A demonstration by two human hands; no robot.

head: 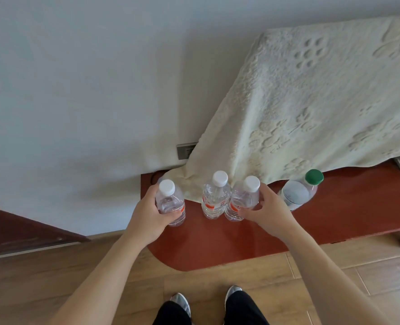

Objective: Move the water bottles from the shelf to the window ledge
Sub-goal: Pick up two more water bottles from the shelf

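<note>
Simultaneously, left hand point(147, 213) gripped the leftmost bottle point(170, 202) on the red shelf point(217, 245), right hand point(268, 212) curled round the third bottle point(243, 198).

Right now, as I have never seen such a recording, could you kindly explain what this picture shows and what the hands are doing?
There is no machine here. A person wears a camera on the head, so the single picture looks forward and down at their own arms, with their shoes on the wooden floor at the bottom. On the red-brown shelf stand three clear water bottles with white caps and, further right, a green-capped bottle. A cream cloth hangs over something behind them. The left hand grips the left bottle. The right hand curls round the right bottle, which stands against the middle bottle.
</note>
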